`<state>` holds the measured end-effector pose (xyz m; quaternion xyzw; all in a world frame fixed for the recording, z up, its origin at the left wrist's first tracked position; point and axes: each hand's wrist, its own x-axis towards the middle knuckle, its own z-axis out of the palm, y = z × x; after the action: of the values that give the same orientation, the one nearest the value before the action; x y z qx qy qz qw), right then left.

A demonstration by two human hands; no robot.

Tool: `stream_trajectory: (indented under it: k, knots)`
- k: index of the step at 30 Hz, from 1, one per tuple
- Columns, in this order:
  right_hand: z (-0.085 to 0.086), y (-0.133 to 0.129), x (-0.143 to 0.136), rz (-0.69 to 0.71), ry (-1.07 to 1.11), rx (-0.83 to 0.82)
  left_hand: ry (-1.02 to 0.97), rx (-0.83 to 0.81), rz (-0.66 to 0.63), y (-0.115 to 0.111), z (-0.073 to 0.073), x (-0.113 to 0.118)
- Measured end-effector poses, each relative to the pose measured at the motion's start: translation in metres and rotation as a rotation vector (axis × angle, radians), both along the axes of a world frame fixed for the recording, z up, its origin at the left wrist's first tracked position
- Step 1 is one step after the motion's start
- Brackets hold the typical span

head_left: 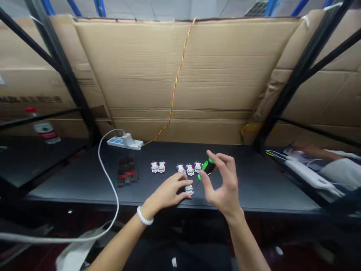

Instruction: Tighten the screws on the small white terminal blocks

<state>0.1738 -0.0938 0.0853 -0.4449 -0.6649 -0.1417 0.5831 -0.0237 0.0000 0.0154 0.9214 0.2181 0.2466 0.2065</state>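
Note:
My right hand (224, 184) grips a green-and-black screwdriver (208, 166) by its handle, tilted with the thin shaft pointing down and left. The shaft's tip meets or comes close to a small white part (189, 189) near the table's front edge; I cannot tell which. Fingers and thumb of my left hand (172, 190) close around that white part and steady it on the tabletop. Just behind stand several similar white-and-purple parts (190, 169) in a row, partly hidden by my hands. Two more white-and-purple parts (158, 167) sit side by side farther left.
A white power strip (135, 144) with a plugged-in charger lies at the back left, its white cable (108, 173) looping over the front edge. A blurred dark-and-red item (126, 171) rests nearby. Black shelf posts (290, 82) flank the black table (267, 188). A cardboard wall (220, 75) closes the back.

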Motion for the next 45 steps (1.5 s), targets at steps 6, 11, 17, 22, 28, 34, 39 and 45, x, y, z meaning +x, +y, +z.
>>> stream_trajectory:
  k: [6,11,17,22,28,34,39,45]
  knots:
    - [-0.003,0.002,0.001,0.045,0.038,-0.018,0.0,0.011,0.001,0.0,-0.001,0.001]
    - [-0.005,0.004,0.005,0.042,0.089,0.015,-0.008,0.005,0.003,0.001,-0.002,0.001]
    - [-0.004,0.005,0.007,0.023,0.062,0.007,-0.003,0.006,0.007,0.001,-0.002,0.001]
    - [-0.006,0.009,0.004,0.027,0.048,0.002,0.001,0.003,0.002,-0.001,0.002,0.001]
    - [-0.008,0.01,0.004,0.022,0.066,0.006,0.003,0.006,0.0,0.0,0.0,0.001]
    - [-0.011,0.009,0.007,0.027,0.09,0.004,0.009,0.009,0.006,0.001,-0.003,0.001]
    - [-0.012,0.009,0.007,0.021,0.097,-0.005,-0.017,-0.002,-0.006,0.001,-0.004,0.001]
    - [-0.011,0.008,0.008,0.007,0.112,0.015,0.0,-0.01,-0.006,0.001,-0.002,0.001]
